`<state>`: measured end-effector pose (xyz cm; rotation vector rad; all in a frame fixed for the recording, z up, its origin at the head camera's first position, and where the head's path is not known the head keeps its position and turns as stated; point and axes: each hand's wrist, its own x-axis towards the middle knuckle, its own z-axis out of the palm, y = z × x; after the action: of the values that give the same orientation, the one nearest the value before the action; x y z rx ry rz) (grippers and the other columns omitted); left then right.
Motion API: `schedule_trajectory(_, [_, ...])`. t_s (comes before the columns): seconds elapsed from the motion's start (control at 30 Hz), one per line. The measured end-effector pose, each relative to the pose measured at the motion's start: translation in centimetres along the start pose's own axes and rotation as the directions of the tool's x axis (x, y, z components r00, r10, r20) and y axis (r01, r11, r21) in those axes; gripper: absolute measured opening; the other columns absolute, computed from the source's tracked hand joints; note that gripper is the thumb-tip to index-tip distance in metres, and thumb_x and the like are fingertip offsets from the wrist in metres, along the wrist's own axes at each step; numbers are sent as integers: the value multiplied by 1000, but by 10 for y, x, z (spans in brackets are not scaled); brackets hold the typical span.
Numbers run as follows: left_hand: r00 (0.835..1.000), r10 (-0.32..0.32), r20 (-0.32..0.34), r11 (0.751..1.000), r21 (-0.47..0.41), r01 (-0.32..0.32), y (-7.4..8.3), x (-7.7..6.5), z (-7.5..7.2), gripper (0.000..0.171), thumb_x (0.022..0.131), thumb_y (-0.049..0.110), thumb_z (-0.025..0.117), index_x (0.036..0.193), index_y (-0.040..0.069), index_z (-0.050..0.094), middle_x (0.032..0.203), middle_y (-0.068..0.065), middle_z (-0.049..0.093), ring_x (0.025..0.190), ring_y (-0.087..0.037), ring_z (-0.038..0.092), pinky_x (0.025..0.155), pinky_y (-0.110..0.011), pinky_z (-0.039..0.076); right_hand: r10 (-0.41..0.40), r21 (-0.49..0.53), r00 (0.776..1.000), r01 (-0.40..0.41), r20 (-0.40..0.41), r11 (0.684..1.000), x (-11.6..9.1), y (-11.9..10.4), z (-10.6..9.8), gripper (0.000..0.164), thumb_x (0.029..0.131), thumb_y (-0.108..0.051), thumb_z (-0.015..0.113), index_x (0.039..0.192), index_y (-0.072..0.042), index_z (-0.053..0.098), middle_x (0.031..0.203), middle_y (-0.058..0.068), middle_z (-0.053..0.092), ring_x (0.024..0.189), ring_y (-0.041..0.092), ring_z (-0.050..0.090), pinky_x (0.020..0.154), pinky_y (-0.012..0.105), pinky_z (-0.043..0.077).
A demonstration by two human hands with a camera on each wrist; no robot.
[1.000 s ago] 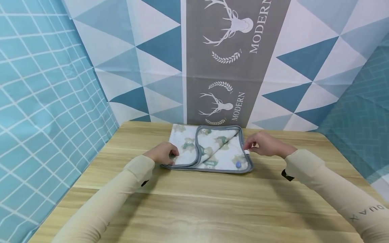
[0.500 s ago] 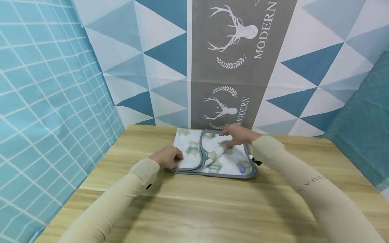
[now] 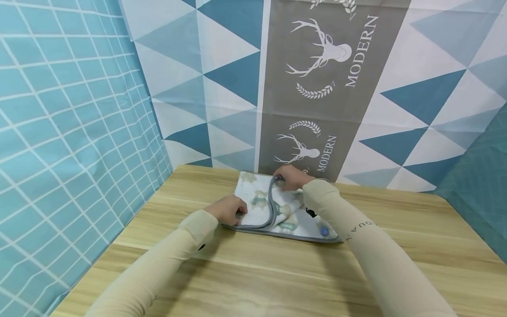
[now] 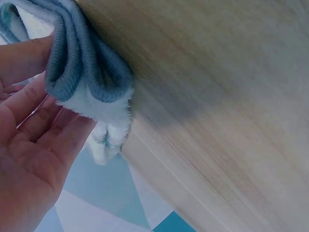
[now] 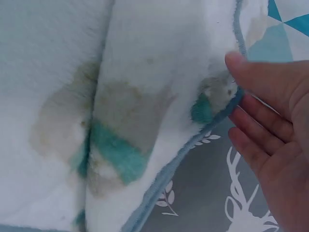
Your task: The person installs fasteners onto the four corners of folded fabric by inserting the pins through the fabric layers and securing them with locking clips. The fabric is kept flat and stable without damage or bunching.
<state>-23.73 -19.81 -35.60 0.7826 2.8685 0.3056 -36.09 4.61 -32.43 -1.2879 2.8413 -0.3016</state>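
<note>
A white fleece blanket (image 3: 255,200) with a bear print and grey-blue edging lies folded in layers towards the back of the table. My left hand (image 3: 230,209) grips its left end; in the left wrist view the thumb lies against the looped folds of the edging (image 4: 63,72) and the fingers are behind. At the back corner of the upper flap, my right hand (image 3: 292,176) pinches the bound edge. The right wrist view shows the thumb on the printed face (image 5: 207,96) and the fingers behind it. A blue spot (image 3: 325,230) marks the front right corner. My right forearm hides part of the right side.
The wooden table (image 3: 253,273) stretches in front of the blanket. Behind it hangs a sheet printed with triangles and deer heads (image 3: 336,53). A blue gridded sheet (image 3: 71,132) rises along the left, and a teal sheet (image 3: 483,180) along the right.
My right hand has left the blanket's right edge, crossed leftwards over it and taken hold of the upper flap's back corner. The left hand stays at the left end. The head view has shifted.
</note>
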Motion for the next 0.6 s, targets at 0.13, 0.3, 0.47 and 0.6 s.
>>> schedule_trajectory(0.13, [1000, 12, -11, 1000, -3, -12, -1, -1, 0, 21, 80, 8, 79, 100, 8, 72, 101, -6, 73, 96, -20, 67, 90, -38, 56, 0, 23, 999, 1, -53, 1000, 0, 2, 3, 22, 76, 2, 72, 97, 1, 74, 89, 12, 74, 79, 20, 65, 76, 34, 55])
schedule_trajectory(0.3, [1000, 10, -10, 1000, -3, -10, -1, -4, -1, 21, 81, 9, 79, 101, 7, 72, 102, -7, 74, 98, -21, 67, 91, -38, 56, -49, 34, 994, 52, -98, 998, -4, 2, 1, 6, 77, 0, 74, 82, -2, 75, 77, 9, 74, 69, 15, 65, 68, 29, 55])
schedule_trajectory(0.47, [1000, 11, -12, 1000, 0, -11, -1, -3, 1, 21, 80, 8, 79, 99, 8, 72, 101, -6, 73, 95, -20, 67, 89, -37, 56, -103, 50, 986, 111, -132, 993, -16, 1, -12, 5, 77, -1, 76, 81, -2, 75, 78, 10, 74, 70, 17, 67, 69, 30, 57])
schedule_trajectory(0.6, [1000, -3, -7, 1000, -6, 3, -3, -2, 2, 21, 80, 9, 79, 100, 8, 72, 102, -6, 73, 97, -20, 66, 90, -37, 56, -135, 62, 982, 144, -133, 988, -33, -3, -34, 5, 76, -1, 78, 79, -3, 74, 76, 8, 74, 68, 14, 66, 67, 27, 55])
